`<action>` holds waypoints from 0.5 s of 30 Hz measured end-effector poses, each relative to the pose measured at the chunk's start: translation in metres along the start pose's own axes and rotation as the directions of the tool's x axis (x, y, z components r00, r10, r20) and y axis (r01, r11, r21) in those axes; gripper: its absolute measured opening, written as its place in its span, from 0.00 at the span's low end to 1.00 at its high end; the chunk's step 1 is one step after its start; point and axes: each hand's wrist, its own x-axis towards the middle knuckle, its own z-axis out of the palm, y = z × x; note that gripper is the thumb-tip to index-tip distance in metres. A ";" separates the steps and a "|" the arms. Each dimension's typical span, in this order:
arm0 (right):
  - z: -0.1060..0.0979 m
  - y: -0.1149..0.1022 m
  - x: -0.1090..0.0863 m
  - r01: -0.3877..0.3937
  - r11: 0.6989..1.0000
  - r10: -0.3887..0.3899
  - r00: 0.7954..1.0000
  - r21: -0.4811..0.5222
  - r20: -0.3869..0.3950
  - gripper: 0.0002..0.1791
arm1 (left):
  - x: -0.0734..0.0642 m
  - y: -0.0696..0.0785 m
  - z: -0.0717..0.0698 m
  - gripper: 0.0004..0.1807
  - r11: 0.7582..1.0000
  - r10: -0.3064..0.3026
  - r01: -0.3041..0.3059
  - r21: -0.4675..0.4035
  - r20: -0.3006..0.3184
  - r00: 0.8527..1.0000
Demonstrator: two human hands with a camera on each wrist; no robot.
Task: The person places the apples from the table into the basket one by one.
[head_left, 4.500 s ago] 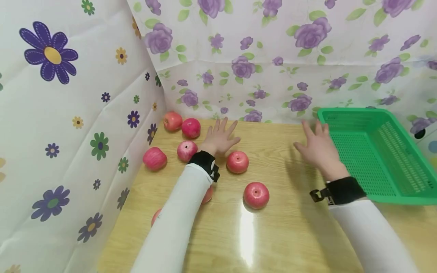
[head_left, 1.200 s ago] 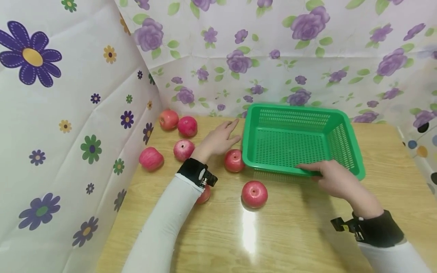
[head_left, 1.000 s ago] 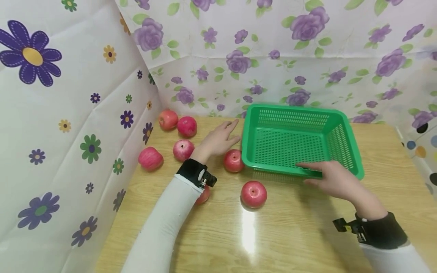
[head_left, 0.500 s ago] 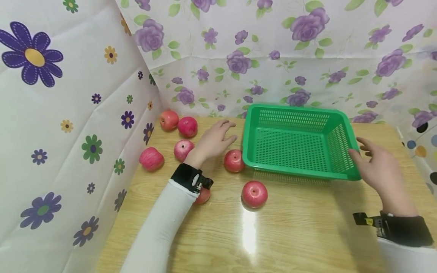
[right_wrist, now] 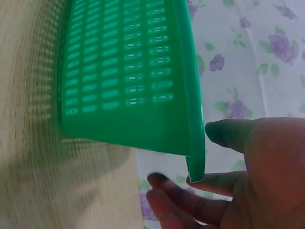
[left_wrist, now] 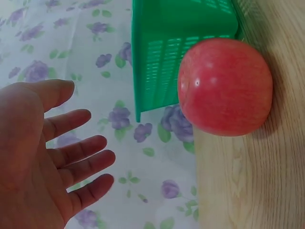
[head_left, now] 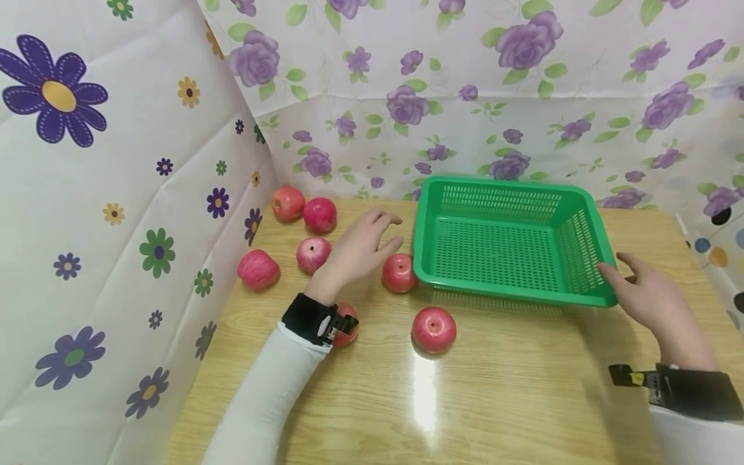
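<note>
In the head view my left hand (head_left: 354, 248) reaches over the table among red apples, its fingers loosely bent and holding nothing. Just right of it an apple (head_left: 398, 272) sits against the left end of a green plastic basket (head_left: 517, 295). The left wrist view has the spread fingers apart from that apple (left_wrist: 226, 87). My right hand (head_left: 651, 294) is at the basket's near right corner. In the right wrist view the thumb tip lies right at the basket's rim (right_wrist: 195, 109), and the loosely bent fingers extend past its end.
Another apple (head_left: 434, 330) stands in front of the basket, and one (head_left: 345, 324) is partly behind my left wrist strap. More apples (head_left: 314, 254) lie to the left, towards the flowered side sheet (head_left: 134, 278). A flowered sheet (head_left: 360, 77) hangs behind the wooden table (head_left: 494, 394).
The basket has moved left from the table's right side, up to the apple. My right hand has since gone from its front rim to its right corner; my left hand has drawn back slightly.
</note>
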 end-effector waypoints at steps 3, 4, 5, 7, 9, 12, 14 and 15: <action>0.002 0.002 0.001 -0.008 1.000 0.008 1.000 0.008 0.005 0.49 | -0.006 0.006 -0.002 0.22 1.000 0.000 0.000 0.019 0.015 1.000; 0.003 0.003 0.001 -0.007 1.000 0.007 1.000 0.014 0.005 0.48 | -0.008 0.008 -0.002 0.22 1.000 -0.002 0.002 0.020 0.021 1.000; 0.004 0.003 0.001 -0.007 1.000 0.007 1.000 0.018 0.003 0.48 | -0.010 0.010 -0.002 0.22 1.000 -0.002 0.001 0.016 0.027 1.000; 0.006 0.004 0.001 -0.005 1.000 0.005 1.000 0.026 -0.002 0.47 | -0.014 0.015 -0.002 0.22 1.000 0.001 -0.002 0.009 0.035 0.999; 0.008 0.005 0.001 0.000 0.999 0.000 1.000 0.037 -0.010 0.46 | -0.018 0.018 -0.001 0.20 1.000 0.016 -0.016 0.004 0.047 0.999; 0.011 0.006 0.002 0.015 0.999 -0.014 0.999 0.041 -0.028 0.45 | -0.023 0.025 0.002 0.16 0.998 0.061 -0.060 -0.010 0.071 0.996; 0.013 0.006 0.002 0.030 0.999 -0.029 0.999 0.045 -0.032 0.45 | -0.026 0.029 0.006 0.13 0.995 0.100 -0.100 -0.007 0.098 0.990; 0.014 0.006 0.002 0.034 0.998 -0.033 0.999 0.046 -0.028 0.46 | -0.028 0.031 0.009 0.12 0.992 0.123 -0.123 -0.005 0.112 0.986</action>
